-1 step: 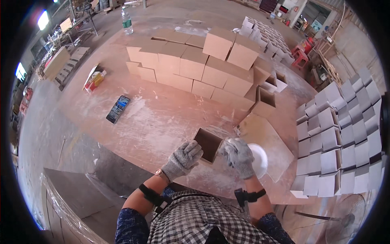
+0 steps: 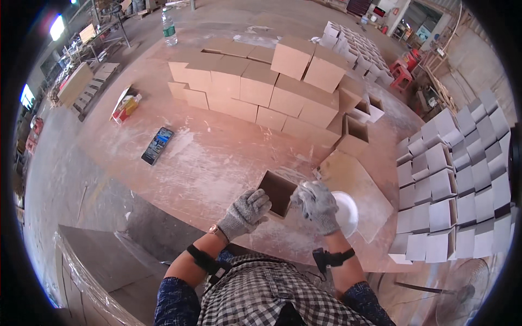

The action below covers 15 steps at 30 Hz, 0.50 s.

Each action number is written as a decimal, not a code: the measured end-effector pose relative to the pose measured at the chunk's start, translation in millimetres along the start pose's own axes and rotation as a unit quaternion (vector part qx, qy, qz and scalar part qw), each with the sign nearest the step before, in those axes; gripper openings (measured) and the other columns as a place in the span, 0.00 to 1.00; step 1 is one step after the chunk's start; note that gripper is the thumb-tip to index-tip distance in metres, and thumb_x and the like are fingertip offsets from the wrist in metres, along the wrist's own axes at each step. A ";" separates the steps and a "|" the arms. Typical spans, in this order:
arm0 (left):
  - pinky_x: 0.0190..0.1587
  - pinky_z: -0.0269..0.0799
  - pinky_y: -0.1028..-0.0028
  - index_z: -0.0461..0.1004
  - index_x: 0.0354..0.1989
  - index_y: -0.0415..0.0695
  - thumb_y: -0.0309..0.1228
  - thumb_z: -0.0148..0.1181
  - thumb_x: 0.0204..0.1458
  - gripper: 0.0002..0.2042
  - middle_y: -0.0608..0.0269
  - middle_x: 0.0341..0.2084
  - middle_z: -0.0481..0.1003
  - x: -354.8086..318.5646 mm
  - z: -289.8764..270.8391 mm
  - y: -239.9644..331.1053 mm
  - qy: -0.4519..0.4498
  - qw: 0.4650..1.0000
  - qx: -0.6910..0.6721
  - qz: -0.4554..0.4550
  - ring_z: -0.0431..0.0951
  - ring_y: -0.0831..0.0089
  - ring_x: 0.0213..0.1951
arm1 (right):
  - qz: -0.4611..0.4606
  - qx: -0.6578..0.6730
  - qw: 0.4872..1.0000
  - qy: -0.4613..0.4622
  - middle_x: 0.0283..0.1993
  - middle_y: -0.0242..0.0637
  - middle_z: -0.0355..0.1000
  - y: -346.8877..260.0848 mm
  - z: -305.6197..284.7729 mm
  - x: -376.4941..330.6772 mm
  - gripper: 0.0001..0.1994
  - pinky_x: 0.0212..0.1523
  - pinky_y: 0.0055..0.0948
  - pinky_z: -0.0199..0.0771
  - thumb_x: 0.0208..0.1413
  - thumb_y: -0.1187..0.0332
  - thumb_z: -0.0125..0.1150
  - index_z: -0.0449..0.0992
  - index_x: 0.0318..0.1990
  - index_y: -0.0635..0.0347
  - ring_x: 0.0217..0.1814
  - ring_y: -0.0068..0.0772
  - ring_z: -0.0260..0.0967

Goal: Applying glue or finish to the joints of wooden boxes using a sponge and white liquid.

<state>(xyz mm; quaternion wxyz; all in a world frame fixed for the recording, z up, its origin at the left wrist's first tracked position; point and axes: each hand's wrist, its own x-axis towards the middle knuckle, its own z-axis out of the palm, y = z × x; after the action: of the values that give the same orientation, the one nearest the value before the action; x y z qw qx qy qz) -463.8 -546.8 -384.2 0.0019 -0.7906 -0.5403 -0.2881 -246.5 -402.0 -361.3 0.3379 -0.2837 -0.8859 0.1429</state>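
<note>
An open-topped brown cardboard box (image 2: pixel 278 194) stands near the front edge of the table, its dark inside facing up. At its left wall is my left hand (image 2: pixel 246 213), in a grey knitted glove, with the fingers closed on the side. My right hand (image 2: pixel 315 205), gloved the same way, is curled against the box's right edge; its fingertips are partly hidden. Just beyond the right wrist sits a round white dish (image 2: pixel 346 213), partly covered by that hand. A pale flat board (image 2: pixel 367 193) lies under the dish.
Stacked brown boxes (image 2: pixel 255 89) form a wall across the table's far side, with an open box (image 2: pixel 353 136) at its right end. A phone (image 2: pixel 157 145), a small red-yellow package (image 2: pixel 126 107) and a bottle (image 2: pixel 169 30) stand leftward. Stacked white-grey boxes (image 2: pixel 440 187) and a fan (image 2: pixel 462 293) are at right.
My right hand has shifted very slightly at the box's right edge. The box and my left hand have hardly moved.
</note>
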 end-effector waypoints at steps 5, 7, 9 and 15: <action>0.56 0.65 0.57 0.73 0.36 0.43 0.32 0.63 0.40 0.13 0.57 0.36 0.73 1.3 15.8 -3.5 -0.002 1.000 -0.018 -0.019 0.70 0.54 0.48 | 0.127 0.032 0.981 -0.146 0.33 0.41 0.70 -48.0 -5.4 9.6 0.09 0.41 0.38 0.71 0.54 0.66 0.56 0.76 0.40 0.58 0.38 0.45 0.69; 0.55 0.66 0.56 0.73 0.33 0.43 0.32 0.64 0.40 0.12 0.58 0.34 0.72 1.0 18.1 -1.1 -0.003 1.000 -0.007 -0.030 0.70 0.55 0.47 | 0.041 -0.004 0.990 -0.134 0.32 0.40 0.68 -60.4 -2.9 -15.1 0.07 0.39 0.40 0.70 0.53 0.66 0.56 0.75 0.36 0.58 0.37 0.45 0.69; 0.56 0.64 0.56 0.73 0.33 0.44 0.32 0.64 0.38 0.12 0.58 0.34 0.72 -0.6 19.7 0.4 0.028 0.999 0.001 -0.028 0.70 0.55 0.48 | 0.048 0.004 0.992 -0.119 0.33 0.39 0.68 -61.4 0.8 -26.0 0.07 0.39 0.40 0.70 0.53 0.66 0.56 0.75 0.35 0.58 0.38 0.45 0.69; 0.58 0.62 0.53 0.74 0.31 0.45 0.33 0.64 0.36 0.12 0.59 0.34 0.72 1.1 26.7 -0.5 0.079 0.996 -0.035 -0.038 0.69 0.54 0.51 | 0.022 -0.049 0.992 -0.115 0.35 0.39 0.69 -27.1 7.7 23.2 0.08 0.40 0.41 0.69 0.54 0.64 0.55 0.74 0.35 0.58 0.41 0.46 0.68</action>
<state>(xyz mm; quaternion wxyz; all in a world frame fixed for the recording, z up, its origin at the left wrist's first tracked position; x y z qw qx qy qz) -451.9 -537.2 -406.1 0.0059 -0.7438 -0.5577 -0.3685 -276.9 -410.2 -342.8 0.2161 -0.3016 -0.9183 0.1382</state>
